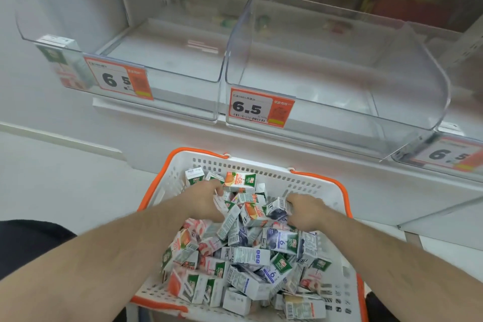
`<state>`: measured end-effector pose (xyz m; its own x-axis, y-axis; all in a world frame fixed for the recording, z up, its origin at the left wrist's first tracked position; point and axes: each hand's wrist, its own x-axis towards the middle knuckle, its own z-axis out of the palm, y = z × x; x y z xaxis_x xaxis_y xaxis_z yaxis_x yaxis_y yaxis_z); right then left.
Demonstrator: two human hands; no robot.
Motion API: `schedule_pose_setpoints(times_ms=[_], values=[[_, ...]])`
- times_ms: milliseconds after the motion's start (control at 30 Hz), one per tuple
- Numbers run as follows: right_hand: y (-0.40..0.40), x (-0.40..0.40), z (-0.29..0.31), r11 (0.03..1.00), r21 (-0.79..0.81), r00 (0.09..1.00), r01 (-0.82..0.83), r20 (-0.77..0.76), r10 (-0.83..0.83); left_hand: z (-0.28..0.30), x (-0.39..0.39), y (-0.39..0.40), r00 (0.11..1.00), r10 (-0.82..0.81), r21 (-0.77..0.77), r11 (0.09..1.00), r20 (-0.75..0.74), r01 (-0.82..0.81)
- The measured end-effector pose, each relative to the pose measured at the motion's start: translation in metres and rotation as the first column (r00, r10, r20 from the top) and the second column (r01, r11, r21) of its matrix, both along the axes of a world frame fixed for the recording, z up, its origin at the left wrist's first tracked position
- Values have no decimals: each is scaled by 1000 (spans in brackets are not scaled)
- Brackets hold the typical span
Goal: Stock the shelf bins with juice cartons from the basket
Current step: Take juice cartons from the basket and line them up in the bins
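Your forearms reach down into the basket (167, 185), white with orange rim, heaped with juice cartons (251, 256). Your left hand (206, 198) curls its fingers among cartons at the far left of the heap; whether it grips one, you cannot tell. Your right hand (304, 213) clamps a dark-printed carton (278, 208). Above, two clear bins (339, 81) sit on the shelf (162, 115), each with a 6.5 price tag (257, 108). One carton (65, 60) stands in the left bin's corner.

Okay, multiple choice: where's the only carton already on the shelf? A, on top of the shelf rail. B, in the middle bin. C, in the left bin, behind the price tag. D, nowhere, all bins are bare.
C: one carton stands at the left bin's front-left corner; the middle bin holds none.
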<state>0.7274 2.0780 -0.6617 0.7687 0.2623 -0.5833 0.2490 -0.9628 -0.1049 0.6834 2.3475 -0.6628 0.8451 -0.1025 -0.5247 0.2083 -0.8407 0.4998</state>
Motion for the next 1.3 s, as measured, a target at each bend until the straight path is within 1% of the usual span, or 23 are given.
schedule_pose_setpoints(times_ms=[33,67,100,167,233,300,367,433,467,533,567,633,733,800,833,867,933,1000,1033,1133,1167,1233,1300], values=[[0,3,14,993,104,996,63,-65,-56,9,2,0,993,115,-130,985,-10,-115],[-1,5,30,972,192,986,136,-122,-114,21,4,-2,974,222,-274,936,-35,-223],[-3,5,47,940,275,972,203,-170,-160,32,6,-5,947,312,-408,857,-78,-316],[-6,4,81,858,416,948,300,-233,-218,58,11,-16,887,425,-613,656,-183,-441],[-9,-2,116,776,534,939,337,-245,-240,85,15,-29,832,474,-750,429,-288,-504],[-12,-11,146,686,652,945,324,-188,-269,108,18,-39,790,501,-809,260,-354,-528],[-16,-19,170,599,748,940,286,-97,-328,126,17,-45,756,507,-825,142,-414,-547],[-19,-23,185,514,822,919,244,-27,-393,136,15,-49,732,493,-823,54,-470,-565],[-21,-24,189,494,842,911,215,9,-412,138,14,-51,733,484,-822,47,-478,-568],[-25,-26,196,480,863,905,159,67,-420,143,13,-55,748,484,-827,83,-454,-556],[-27,-28,199,480,867,906,133,90,-415,146,12,-58,770,489,-836,135,-410,-532],[-33,-31,202,518,853,900,70,170,-401,153,12,-65,838,482,-844,313,-254,-436],[-39,-32,205,617,787,875,-23,314,-368,160,11,-80,928,366,-795,542,-68,-272],[-43,-31,208,670,739,861,-76,388,-330,162,11,-94,960,228,-641,764,163,-73],[-45,-32,209,686,722,856,-91,408,-316,163,10,-102,954,136,-529,848,267,27],[-46,-32,210,698,709,853,-98,421,-307,163,10,-111,930,59,-430,896,362,111],[-48,-34,210,712,695,849,-103,435,-302,164,8,-130,883,-4,-349,918,469,189],[-50,-36,211,697,710,837,-105,441,-324,165,9,-145,868,52,-379,911,494,161],[-52,-36,211,659,744,825,-106,436,-359,169,9,-152,860,92,-407,903,502,141],[-60,-40,217,490,867,768,-86,372,-522,177,12,-163,819,182,-471,874,544,119],[-63,-42,219,493,866,737,-77,383,-557,182,13,-166,808,189,-472,873,559,122],[-66,-45,221,563,823,676,-72,456,-579,190,16,-177,788,188,-458,879,586,130],[-66,-45,220,604,789,581,-111,545,-604,195,19,-193,778,182,-435,891,601,128]])
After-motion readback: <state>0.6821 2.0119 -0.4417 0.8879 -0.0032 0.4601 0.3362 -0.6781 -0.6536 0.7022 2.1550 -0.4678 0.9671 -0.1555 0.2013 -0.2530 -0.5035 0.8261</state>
